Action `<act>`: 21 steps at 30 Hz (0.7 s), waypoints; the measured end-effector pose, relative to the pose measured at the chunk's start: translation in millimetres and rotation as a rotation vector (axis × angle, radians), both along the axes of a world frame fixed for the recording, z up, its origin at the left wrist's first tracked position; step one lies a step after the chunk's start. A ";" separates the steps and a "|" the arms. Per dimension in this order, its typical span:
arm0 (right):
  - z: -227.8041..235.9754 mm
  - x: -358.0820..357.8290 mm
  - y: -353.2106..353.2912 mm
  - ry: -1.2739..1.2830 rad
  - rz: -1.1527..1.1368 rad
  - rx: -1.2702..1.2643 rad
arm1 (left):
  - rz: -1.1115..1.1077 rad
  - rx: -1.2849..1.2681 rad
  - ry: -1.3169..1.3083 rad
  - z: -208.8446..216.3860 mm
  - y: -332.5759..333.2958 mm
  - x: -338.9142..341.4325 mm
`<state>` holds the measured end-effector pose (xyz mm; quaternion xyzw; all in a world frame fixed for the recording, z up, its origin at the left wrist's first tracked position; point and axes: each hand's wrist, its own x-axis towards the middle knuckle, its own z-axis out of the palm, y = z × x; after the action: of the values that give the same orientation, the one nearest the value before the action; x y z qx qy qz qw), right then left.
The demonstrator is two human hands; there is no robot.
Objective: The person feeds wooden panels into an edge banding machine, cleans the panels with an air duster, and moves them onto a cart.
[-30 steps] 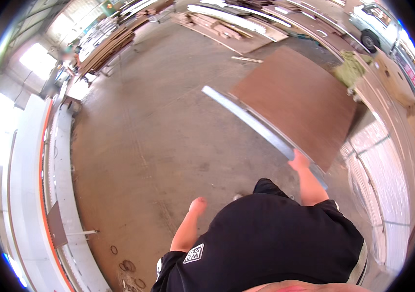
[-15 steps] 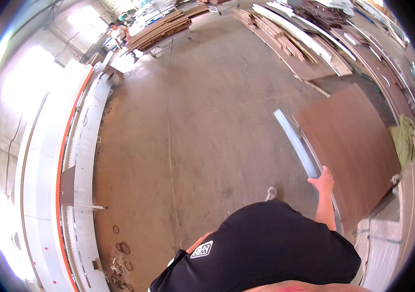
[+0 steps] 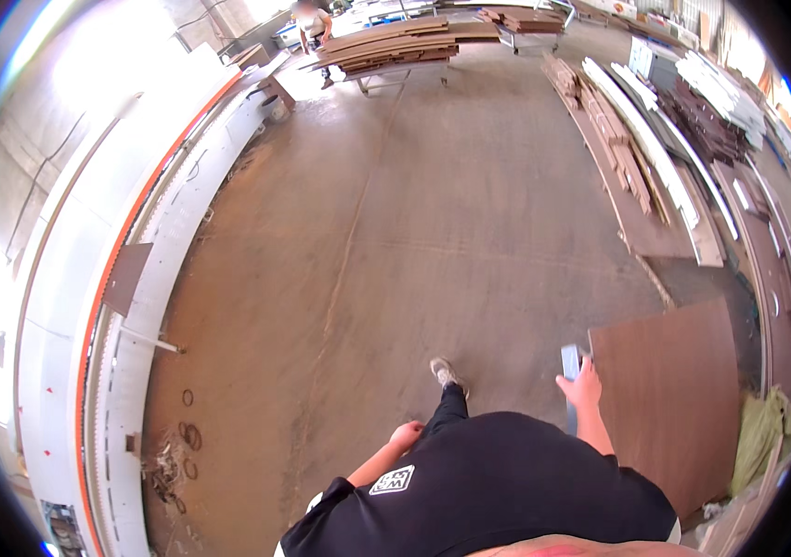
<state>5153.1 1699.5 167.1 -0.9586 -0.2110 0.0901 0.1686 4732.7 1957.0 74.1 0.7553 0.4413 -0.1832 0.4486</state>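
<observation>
My right hand (image 3: 582, 388) hangs at my right side with thumb and fingers apart, over a pale narrow strip (image 3: 570, 356). The strip lies beside a large brown board (image 3: 669, 399), and my hand and forearm hide part of it. I see no grip on it. My left hand (image 3: 405, 434) is low beside my left thigh, its fingers loosely curled in, with nothing showing in them.
A long white machine (image 3: 122, 320) with an orange edge runs along the left. Brown planks (image 3: 395, 48) rest on a trolley ahead, with a person (image 3: 314, 32) behind them. Boards and strips (image 3: 641, 158) lie at the right. Green cloth (image 3: 762, 436) sits near the brown board.
The view has swung to the right, and the brown board and pale strip now appear lower, closer to me. My left hand has come into view. One shoe shows farther forward on its leg.
</observation>
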 end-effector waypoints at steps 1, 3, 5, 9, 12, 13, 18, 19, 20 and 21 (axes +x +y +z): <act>-2.3 9.6 6.8 -0.042 0.034 0.036 | 0.111 -0.047 -0.096 -9.6 17.5 3.1; -2.3 21.6 12.3 -0.050 0.021 0.073 | 0.266 -0.101 -0.068 -19.9 50.0 22.6; 2.8 39.4 37.3 -0.022 -0.036 0.133 | 0.175 -0.058 -0.026 -42.6 92.1 18.5; 6.0 74.0 93.9 0.079 -0.219 0.225 | -0.147 -0.087 0.182 -64.8 183.0 63.6; -12.2 112.0 160.9 0.173 -0.220 0.339 | -0.581 0.025 0.036 -66.9 282.1 112.7; -21.8 117.8 183.4 0.225 -0.209 0.389 | -0.887 0.188 -0.027 -63.0 319.2 120.1; -70.3 141.4 212.2 0.538 -0.129 0.117 | 0.083 0.052 -0.039 6.7 414.2 245.6; -75.9 147.6 224.5 0.606 -0.099 0.045 | 0.168 0.073 -0.107 14.3 431.8 256.0; -83.4 153.0 234.4 0.675 -0.067 -0.028 | 0.248 0.098 -0.173 18.3 446.8 263.1; -119.9 175.9 218.8 0.635 0.149 -0.031 | 0.230 0.089 -0.209 21.1 458.3 287.1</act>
<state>5329.1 1918.3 47.2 -0.8669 -0.2161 0.4000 0.2045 5019.8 2415.3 95.2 0.7340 0.4835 -0.0315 0.4759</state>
